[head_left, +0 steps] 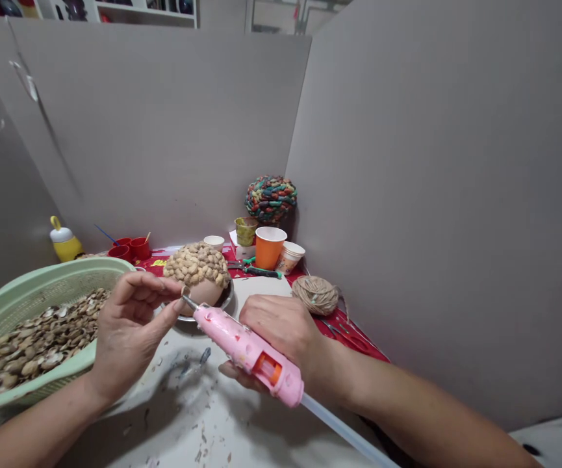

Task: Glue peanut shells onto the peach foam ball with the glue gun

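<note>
My right hand (281, 325) is wrapped round a pink hot glue gun (242, 344), and a clear glue stick (344, 432) sticks out of its back end. In the fingertips of my left hand (134, 325) is a small brown shell (184, 292), pinched between thumb and forefinger at the gun's metal nozzle. Behind the nozzle, a rounded form (205, 294) with a smooth tan lower part rests in a shallow bowl (229, 296). Its top is covered with tan shells (197, 263). To the left, a light green basket (110, 268) holds a heap of loose shells (41, 351).
Red cups (139, 248), an orange paper cup (269, 247), pliers (261, 272) and a multicoloured ball-shaped piece (271, 197) stand at the back. A twine ball (314, 294) and red-handled scissors (351, 341) lie right. Grey partitions (164, 130) enclose the table; glue bits and shell crumbs dot it.
</note>
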A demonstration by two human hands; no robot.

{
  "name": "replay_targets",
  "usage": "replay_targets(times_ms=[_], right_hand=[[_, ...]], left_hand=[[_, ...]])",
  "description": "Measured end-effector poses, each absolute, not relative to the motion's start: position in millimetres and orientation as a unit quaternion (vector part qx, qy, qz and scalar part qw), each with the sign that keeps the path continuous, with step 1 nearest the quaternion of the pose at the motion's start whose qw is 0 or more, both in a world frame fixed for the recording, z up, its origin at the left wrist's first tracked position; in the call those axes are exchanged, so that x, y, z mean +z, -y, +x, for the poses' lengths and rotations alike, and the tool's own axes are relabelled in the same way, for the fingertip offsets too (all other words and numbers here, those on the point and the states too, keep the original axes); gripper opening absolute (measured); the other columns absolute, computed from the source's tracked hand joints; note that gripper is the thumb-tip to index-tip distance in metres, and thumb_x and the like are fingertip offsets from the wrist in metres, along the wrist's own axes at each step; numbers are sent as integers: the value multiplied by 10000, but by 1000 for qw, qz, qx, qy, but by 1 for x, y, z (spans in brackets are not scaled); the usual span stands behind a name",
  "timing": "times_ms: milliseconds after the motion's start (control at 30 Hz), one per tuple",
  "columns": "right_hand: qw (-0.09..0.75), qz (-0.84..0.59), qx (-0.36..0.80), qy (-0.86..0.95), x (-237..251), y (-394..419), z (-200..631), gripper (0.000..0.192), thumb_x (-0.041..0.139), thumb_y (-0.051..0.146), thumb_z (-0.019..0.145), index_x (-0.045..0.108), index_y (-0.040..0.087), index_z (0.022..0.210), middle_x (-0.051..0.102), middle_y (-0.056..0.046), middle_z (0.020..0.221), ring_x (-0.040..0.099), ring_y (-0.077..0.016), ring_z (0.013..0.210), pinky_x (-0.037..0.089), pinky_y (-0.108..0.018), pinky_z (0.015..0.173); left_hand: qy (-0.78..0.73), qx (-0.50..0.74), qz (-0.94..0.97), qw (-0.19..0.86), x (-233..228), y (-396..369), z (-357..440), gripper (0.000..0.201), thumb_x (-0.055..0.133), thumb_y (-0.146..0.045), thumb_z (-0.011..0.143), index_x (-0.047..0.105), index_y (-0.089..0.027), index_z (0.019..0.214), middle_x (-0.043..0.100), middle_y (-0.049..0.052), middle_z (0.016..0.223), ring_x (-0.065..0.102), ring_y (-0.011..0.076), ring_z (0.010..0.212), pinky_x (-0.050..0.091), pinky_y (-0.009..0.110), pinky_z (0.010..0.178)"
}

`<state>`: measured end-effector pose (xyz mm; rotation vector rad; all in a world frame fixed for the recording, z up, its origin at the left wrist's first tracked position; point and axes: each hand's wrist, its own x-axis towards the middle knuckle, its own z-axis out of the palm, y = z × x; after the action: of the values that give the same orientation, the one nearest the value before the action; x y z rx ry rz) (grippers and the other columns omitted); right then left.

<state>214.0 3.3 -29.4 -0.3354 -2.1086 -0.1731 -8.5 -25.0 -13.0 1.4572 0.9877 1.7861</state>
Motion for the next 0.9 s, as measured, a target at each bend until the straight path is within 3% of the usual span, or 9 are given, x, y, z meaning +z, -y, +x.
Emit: replay_targets(times_ms=[500,900], right_hand=[[474,-145,-75,865,-29,-4,215,481,615,551,976,477,207,670,492,15,589,415,-113,534,284,-291,527],[472,-148,-79,866,-31,-6,213,422,636,474,954,486,205,665,505,22,579,417,-114,523,281,-287,510]], left_hand=[[-392,667,563,289,-17,26,-6,297,915,-200,723,670,-287,865,771,-24,901,723,147,853,615,193,820],[-399,652,580,282,-17,24,-7,280,895,-206,755,661,-290,884,763,-34,899,727,131,851,617,162,808]])
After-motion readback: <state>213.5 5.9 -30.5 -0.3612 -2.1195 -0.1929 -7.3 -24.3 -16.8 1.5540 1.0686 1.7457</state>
